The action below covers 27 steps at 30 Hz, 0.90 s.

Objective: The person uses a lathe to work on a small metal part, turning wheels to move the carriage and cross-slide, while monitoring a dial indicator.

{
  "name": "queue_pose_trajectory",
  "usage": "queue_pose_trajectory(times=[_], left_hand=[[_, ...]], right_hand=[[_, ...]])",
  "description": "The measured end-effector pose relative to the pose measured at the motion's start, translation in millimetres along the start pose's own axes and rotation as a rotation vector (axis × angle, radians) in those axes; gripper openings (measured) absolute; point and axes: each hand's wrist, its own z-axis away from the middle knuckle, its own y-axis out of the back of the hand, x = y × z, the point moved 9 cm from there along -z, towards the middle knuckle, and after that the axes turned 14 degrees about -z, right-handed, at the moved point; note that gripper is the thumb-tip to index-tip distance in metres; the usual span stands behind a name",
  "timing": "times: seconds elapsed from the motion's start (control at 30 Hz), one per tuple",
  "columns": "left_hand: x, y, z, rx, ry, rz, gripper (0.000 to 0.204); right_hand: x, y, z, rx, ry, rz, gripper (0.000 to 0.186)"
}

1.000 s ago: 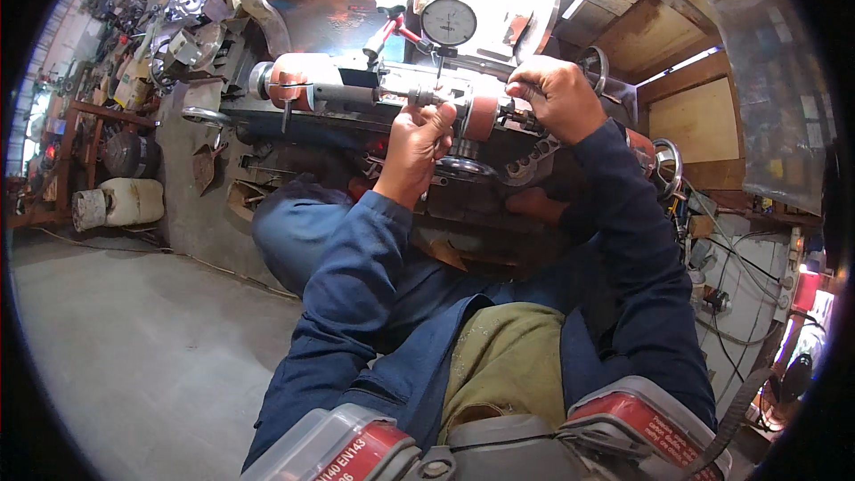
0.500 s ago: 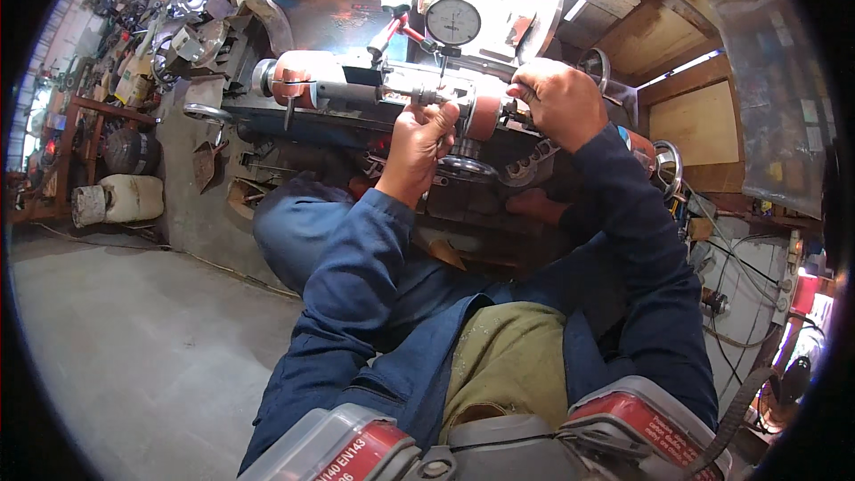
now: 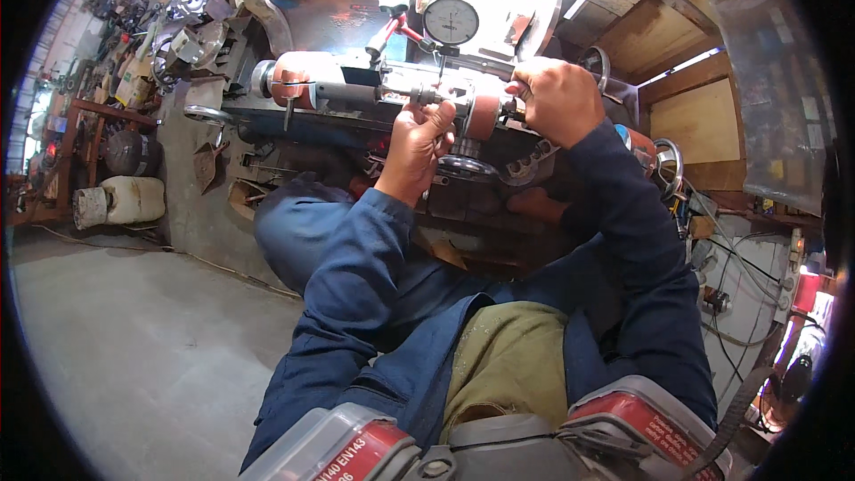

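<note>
Pinch at the shaft, curled fist by the right-hand housing

The left hand (image 3: pixel 412 148) has its thumb and fingertips closed on the metal shaft (image 3: pixel 398 89), probably to steady or turn it. The right hand (image 3: pixel 565 101) is curled at the outer end of the right orange housing (image 3: pixel 484 114); whether its fingers clamp anything there, I cannot tell. The shaft lies along the machine bed (image 3: pixel 338 130), parallel to its near edge, between that housing and the left orange housing (image 3: pixel 290 69), which seem placed to support it. A dial gauge (image 3: pixel 451 21) stands above, its stem pointing down, apparently for reading the shaft's surface. A handwheel (image 3: pixel 467 167) juts past the bed's near edge.
</note>
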Motion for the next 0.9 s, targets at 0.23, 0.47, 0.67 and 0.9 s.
queue_pose_trajectory(times=[0.23, 0.47, 0.67, 0.9], left_hand=[[-3.5, 1.7, 0.4, 0.003, 0.005, 0.028, 0.022], [-8.6, 2.7, -3.1, 0.006, -0.005, 0.000, 0.031], [-11.9, 5.5, -5.1, -0.014, -0.019, -0.062, 0.056], [-8.4, 15.2, 3.9, 0.255, -0.005, -0.222, 0.054]], right_hand=[[4.3, -4.6, -3.4, -0.025, -0.178, 0.093, 0.018], [8.3, -0.5, -2.7, -0.065, -0.221, 0.037, 0.018], [29.4, 55.5, 22.4, 0.289, -0.148, -0.528, 0.027], [130.8, 138.5, 156.9, 0.583, -0.454, -0.122, 0.029]])
